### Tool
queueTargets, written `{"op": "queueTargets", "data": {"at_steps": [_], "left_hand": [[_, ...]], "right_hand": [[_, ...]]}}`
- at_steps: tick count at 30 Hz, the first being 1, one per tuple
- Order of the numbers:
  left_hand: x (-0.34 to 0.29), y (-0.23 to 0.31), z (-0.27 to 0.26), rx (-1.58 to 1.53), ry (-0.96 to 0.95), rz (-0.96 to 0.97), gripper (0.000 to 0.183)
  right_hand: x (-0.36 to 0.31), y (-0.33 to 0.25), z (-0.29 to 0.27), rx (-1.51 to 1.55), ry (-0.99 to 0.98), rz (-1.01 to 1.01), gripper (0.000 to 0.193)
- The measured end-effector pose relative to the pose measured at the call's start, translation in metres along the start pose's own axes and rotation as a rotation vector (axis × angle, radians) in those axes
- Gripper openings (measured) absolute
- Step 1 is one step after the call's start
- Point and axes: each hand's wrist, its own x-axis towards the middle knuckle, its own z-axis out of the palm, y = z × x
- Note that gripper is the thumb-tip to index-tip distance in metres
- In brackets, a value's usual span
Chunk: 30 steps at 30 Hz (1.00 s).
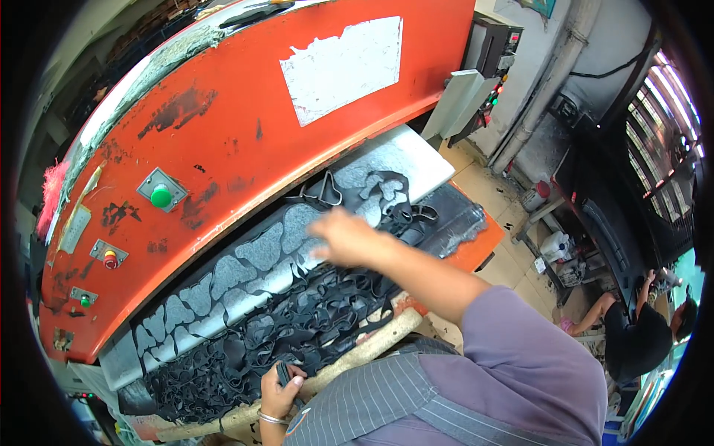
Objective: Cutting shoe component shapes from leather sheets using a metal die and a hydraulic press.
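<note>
Right hand: we see it reaching over the board's far half, fingers bent and slightly apart. We cannot tell whether the fingertips pinch the web or only rest over it; the hand [349, 239] hides them.
Left hand: low, near the front of the scrap; the fingers [297, 370] are curled closed round a small dark piece [282, 374]. We note a pale bangle [273, 418] at this wrist.
Web: black sheet [399, 214] with rounded cut-outs, lying along the board, under and on both sides of the right hand.
Board: pale slab [424, 160], scuffed grey, along the press's lower edge.
Loop: an angular metal outline [334, 189] just beyond the right hand.
Scrap: tangled black strips [256, 334] heaped along the board's near side.
Press: red body [245, 111], green button [161, 196] on its face.
Co-worker: a person [639, 338] in dark clothes, well apart at right.
</note>
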Motion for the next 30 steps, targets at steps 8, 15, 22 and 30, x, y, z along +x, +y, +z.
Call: {"op": "queueTargets", "data": {"at_steps": [8, 15, 22, 30], "left_hand": [[0.106, 0.054, 0.047, -0.469, 0.065, 0.291, 0.022], [0.137, 0.076, 0.077, -0.415, 0.399, 0.372, 0.021], [0.124, 0.051, 0.111, -0.461, 0.346, 0.259, 0.049], [0.092, 0.017, 0.104, -0.148, 0.710, -0.036, 0.043]], "right_hand": [[0.105, 0.072, -0.012, -0.122, -0.104, 0.016, 0.058], [0.043, 0.066, -0.053, 0.432, 0.178, -0.035, 0.052], [-0.060, -0.016, 0.015, 0.775, -0.019, -0.173, 0.054], [-0.086, -0.028, 0.023, 0.561, -0.134, -0.048, 0.056]]}}
